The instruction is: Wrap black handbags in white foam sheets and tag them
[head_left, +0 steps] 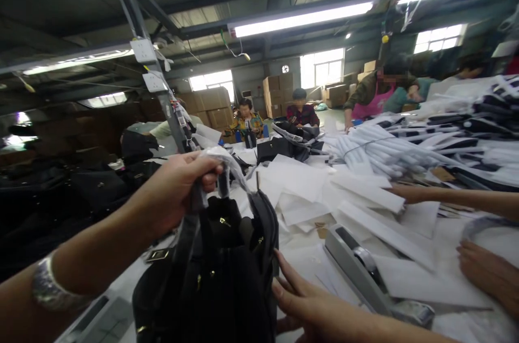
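A black handbag (227, 283) with gold-coloured zip pulls and fittings stands upright in front of me. My left hand (188, 178), a wide silver bracelet on its wrist, is closed around the bag's handles (223, 164), which are wrapped in clear film. My right hand (302, 297) lies against the bag's right side with its fingers stretched out; some of those fingers are partly hidden. Just right of the bag, a grey stapler-like tool (357, 267) lies on the white table. The bag's lower part runs out of view.
White paper sheets (302, 178) cover the table. Wrapped white strips (373, 151) are heaped at the right. A co-worker's arm (458, 195) and hand (486, 267) reach in there. Black bags (89, 191) pile up at left, beside a metal post (168, 110). Other people sit or stand beyond.
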The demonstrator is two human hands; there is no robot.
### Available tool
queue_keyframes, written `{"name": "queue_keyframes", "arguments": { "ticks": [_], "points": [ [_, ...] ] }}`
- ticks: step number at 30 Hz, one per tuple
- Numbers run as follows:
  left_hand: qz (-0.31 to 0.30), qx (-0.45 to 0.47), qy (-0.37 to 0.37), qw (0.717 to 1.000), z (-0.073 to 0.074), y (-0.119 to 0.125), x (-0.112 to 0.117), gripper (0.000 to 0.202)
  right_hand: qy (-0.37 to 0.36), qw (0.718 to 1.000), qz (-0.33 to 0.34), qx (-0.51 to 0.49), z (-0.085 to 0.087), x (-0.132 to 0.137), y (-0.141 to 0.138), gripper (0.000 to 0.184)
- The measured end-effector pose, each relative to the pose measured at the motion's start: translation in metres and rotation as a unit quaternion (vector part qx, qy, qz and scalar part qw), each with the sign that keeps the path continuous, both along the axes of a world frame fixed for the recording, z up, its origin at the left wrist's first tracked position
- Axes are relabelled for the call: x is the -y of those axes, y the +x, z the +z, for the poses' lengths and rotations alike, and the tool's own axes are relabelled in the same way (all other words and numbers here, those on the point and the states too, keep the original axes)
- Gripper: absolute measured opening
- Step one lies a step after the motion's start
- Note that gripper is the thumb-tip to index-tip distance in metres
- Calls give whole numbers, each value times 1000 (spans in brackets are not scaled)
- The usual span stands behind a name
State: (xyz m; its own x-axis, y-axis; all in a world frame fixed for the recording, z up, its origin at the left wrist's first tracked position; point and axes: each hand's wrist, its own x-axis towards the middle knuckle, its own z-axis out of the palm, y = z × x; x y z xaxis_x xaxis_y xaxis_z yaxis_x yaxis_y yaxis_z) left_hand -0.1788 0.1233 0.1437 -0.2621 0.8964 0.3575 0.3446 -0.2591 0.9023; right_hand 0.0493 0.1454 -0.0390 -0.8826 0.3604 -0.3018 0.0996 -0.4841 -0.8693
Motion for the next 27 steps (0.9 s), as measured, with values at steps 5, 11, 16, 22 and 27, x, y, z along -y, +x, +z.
{"name": "queue_keyframes", "arguments": {
  "ticks": [5, 11, 16, 22, 27],
  "points": [
    [-16, -80, 61, 995, 17, 7, -82, 16, 9, 993, -78, -83, 23, -55, -36, 84],
    [176, -182, 152, 955, 101, -52, -200, 14, 365, 909, -182, -82, 121, -226, -162, 68],
    [268, -290, 91, 914, 66, -108, -242, 61, 500, 847, -181, -16, 85, -291, -186, 39],
    [100, -424, 21, 900, -105, -103, -254, 42, 626, 749, -189, 107, 2, -343, -128, 35],
    [-48, -474, -73, 876, -247, -59, -230, 56, 635, 655, -330, 245, 24, -441, -102, 84]
  ]
}}
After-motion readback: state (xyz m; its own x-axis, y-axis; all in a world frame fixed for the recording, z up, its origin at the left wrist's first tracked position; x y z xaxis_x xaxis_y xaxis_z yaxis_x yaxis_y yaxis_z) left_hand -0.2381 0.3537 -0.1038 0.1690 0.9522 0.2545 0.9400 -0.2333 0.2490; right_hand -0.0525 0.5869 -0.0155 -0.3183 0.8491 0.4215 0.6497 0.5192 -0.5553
